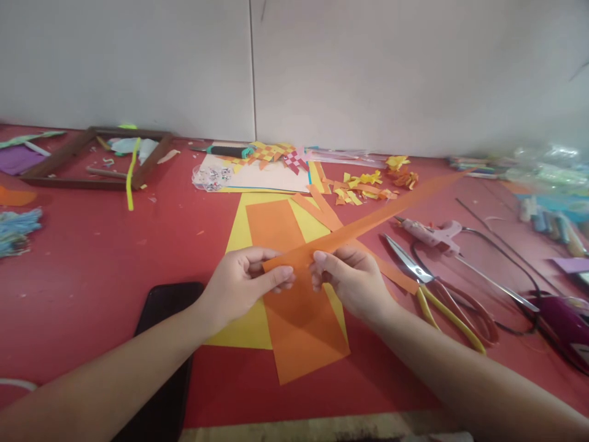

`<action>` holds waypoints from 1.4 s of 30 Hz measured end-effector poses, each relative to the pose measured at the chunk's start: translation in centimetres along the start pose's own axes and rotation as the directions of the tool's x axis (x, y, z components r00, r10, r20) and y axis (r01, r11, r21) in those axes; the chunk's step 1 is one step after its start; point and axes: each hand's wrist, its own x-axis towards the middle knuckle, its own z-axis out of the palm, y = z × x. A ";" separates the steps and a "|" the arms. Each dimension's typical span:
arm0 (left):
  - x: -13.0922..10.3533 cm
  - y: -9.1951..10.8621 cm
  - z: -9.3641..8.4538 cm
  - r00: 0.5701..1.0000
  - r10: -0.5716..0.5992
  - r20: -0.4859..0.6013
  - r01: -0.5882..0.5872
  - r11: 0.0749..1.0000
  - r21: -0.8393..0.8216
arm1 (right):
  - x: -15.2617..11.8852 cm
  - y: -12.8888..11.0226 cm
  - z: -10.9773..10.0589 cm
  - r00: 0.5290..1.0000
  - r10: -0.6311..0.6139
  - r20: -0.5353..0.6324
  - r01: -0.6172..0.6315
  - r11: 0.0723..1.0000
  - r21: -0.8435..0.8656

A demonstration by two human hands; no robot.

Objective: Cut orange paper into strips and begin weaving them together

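A long orange paper strip (pixel 368 222) slants up to the right above the table, pinched by both hands near its lower left end. My left hand (pixel 248 279) is closed on the end, thumb on top. Close beside it, my right hand (pixel 352 276) pinches the strip a little further along. Beneath the hands lies a wide orange paper sheet (pixel 308 344) on a yellow paper sheet (pixel 239 325). Another orange strip shows partly behind my right hand. Scissors (pixel 426 276) with red and yellow handles lie spread to the right of that hand.
A black phone (pixel 172 307) lies under my left forearm. At right are a pink glue gun (pixel 437 236) with its cable and a purple object (pixel 564 328). Paper scraps (pixel 363 187), a cutter (pixel 227 151) and a wooden frame (pixel 78 182) lie toward the wall (pixel 368 73).
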 end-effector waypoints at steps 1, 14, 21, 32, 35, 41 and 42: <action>0.0 0.0 0.0 1.000 -0.007 0.001 0.007 1.000 -0.004 | 0.0 0.0 0.0 1.000 -0.002 -0.008 0.002 1.000 -0.004; 0.3 0.0 0.0 0.993 -0.109 0.047 0.112 0.991 -0.071 | 0.0 -0.2 -0.1 0.998 -0.033 -0.054 0.035 0.999 0.038; 0.4 0.2 0.1 0.977 -0.155 0.150 0.161 0.987 -0.029 | 0.3 -0.6 0.1 0.997 -0.037 -0.075 0.039 0.999 0.036; 0.3 0.0 0.3 0.994 0.028 0.104 -0.041 0.991 0.127 | -0.4 0.1 0.0 0.993 0.065 0.102 -0.056 0.995 -0.085; 0.2 0.1 0.5 0.993 0.088 0.083 -0.099 0.985 0.141 | -0.4 0.0 0.1 0.994 0.065 0.085 -0.058 0.995 -0.078; 0.0 0.5 0.4 0.986 0.125 0.113 -0.153 0.942 0.300 | 0.1 -0.2 -0.2 0.997 0.024 0.074 -0.020 0.998 -0.053; -0.1 0.6 0.3 0.983 0.125 0.132 -0.163 0.928 0.335 | 0.2 -0.2 -0.3 0.997 0.020 0.072 -0.016 0.998 -0.059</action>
